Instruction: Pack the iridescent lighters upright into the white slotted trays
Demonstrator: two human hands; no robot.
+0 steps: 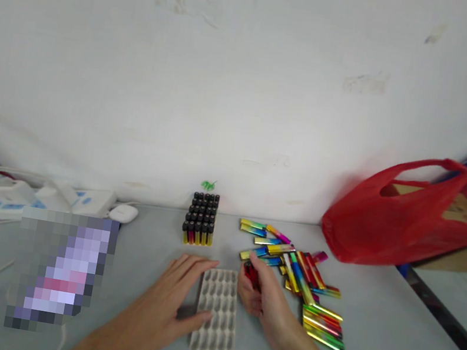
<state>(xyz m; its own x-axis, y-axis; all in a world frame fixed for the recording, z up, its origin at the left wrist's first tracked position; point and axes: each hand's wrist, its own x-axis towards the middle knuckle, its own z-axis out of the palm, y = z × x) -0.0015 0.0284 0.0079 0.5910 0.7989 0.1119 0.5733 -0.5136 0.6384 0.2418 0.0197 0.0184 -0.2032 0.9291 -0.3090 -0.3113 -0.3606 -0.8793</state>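
A pale rectangular tray (211, 349) with rows of small oblong hollows lies in front of me. My left hand (171, 293) rests at its left side, thumb and forefinger spread wide, the thumb over the hollows and the forefinger by the far left corner. To the right of the tray, my right hand (264, 299) is closed around red tubes with black ends (251, 275); how many is hidden. Just beyond that hand spreads a loose pile of shiny multicoloured tubes (300, 273). Behind the tray stands a tight block of upright black-topped tubes (199, 226), in rows.
A red plastic bag (368, 227) holding cardboard leans at the back right. White power strips (90, 202) with plugs and a white charger (123, 213) sit at the back left, with cables running forward. A blurred-out purple object (65, 272) lies left. A small green scrap (208, 185) is by the wall.
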